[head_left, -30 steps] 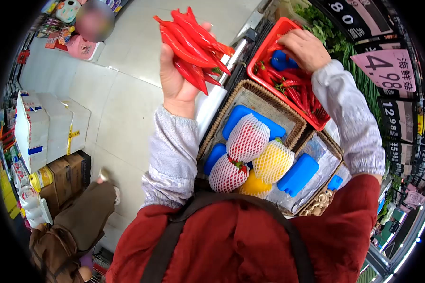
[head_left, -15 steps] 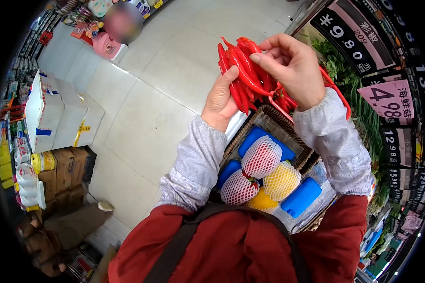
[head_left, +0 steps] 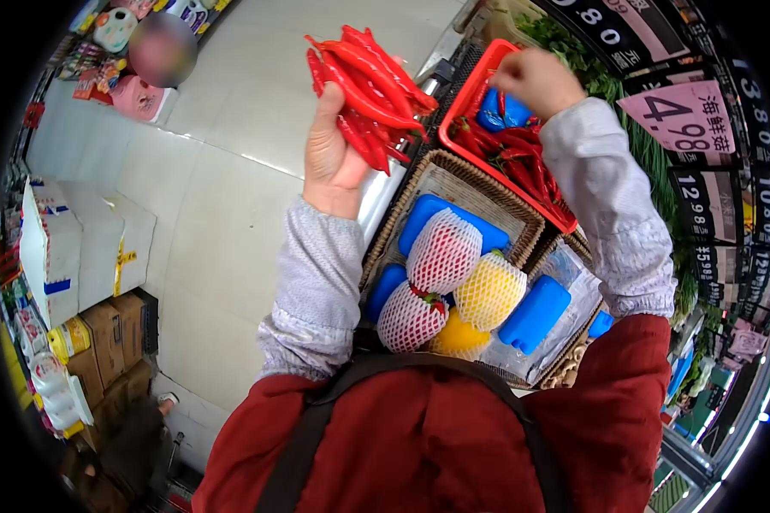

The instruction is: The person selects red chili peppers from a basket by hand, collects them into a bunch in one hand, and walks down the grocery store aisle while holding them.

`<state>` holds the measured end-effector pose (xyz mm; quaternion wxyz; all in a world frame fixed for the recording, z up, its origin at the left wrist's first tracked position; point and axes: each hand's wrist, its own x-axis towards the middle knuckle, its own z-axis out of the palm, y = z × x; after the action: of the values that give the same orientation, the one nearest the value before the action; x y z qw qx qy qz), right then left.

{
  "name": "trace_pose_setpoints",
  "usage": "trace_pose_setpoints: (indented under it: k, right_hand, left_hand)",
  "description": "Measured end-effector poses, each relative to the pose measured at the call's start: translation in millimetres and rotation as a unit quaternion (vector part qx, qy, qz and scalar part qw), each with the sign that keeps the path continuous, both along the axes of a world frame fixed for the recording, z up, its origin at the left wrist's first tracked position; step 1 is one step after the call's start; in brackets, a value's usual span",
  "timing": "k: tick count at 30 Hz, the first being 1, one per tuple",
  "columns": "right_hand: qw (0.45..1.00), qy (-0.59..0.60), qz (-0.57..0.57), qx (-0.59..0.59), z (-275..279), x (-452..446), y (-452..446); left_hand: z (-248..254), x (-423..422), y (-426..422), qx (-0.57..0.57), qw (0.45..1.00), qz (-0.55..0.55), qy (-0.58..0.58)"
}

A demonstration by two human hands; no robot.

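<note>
A bunch of red chili peppers [head_left: 368,90] lies in my left hand [head_left: 335,158], the thumb pressed over it, above the floor beside the display. My right hand [head_left: 539,81] is over the far end of a red plastic basket [head_left: 512,190], its fingers bent down and slightly blurred. A red pepper shows just below those fingertips; whether they pinch it is hard to see. More red peppers [head_left: 522,158] lie in the basket, around a blue block [head_left: 500,111].
Nearer me, a wicker basket [head_left: 535,231] holds blue blocks and netted peppers, red [head_left: 445,248] and yellow [head_left: 490,291]. Green vegetables [head_left: 565,43] and price signs [head_left: 680,115] line the right. White boxes [head_left: 94,248] stand left; a person [head_left: 128,453] is at lower left.
My right hand has moved from the bunch back over the red basket. My left hand, still holding the bunch, has shifted left and up in view, away from the basket.
</note>
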<state>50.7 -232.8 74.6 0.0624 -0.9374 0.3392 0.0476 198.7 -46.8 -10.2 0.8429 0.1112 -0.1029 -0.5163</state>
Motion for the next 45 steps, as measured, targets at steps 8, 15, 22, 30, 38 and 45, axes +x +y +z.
trace_pose_setpoints:
  k: [8, 15, 22, 30, 38, 45]
  right_hand:
    - [0.991, 0.056, 0.047, 0.113, -94.3, -36.4, 15.2]
    - [0.991, -0.066, 0.114, 0.03, -92.7, -55.8, 13.2]
    - [0.893, -0.299, -0.257, 0.217, -71.1, -99.5, -48.1]
    - [0.921, 0.02, -0.31, -0.235, -28.9, -91.5, -43.7]
    - [0.975, -0.025, 0.152, -0.159, -71.3, -32.8, 15.4]
    - [0.971, 0.051, 0.123, -0.2, -101.2, -31.0, 21.7]
  left_hand:
    - [-1.7, 0.4, 0.6, -0.017, 1.0, -0.006, -0.001]
    - [-7.2, 3.9, 0.5, -0.017, 1.0, 0.0, -0.01]
    - [-6.1, 3.5, 0.0, -0.019, 1.0, -0.002, 0.003]
    - [-6.2, 3.1, -0.7, -0.026, 1.0, -0.01, -0.004]
    - [-6.5, 3.7, -0.8, -0.033, 0.999, -0.013, -0.003]
    - [-4.9, 3.3, 0.4, -0.026, 1.0, -0.008, 0.01]
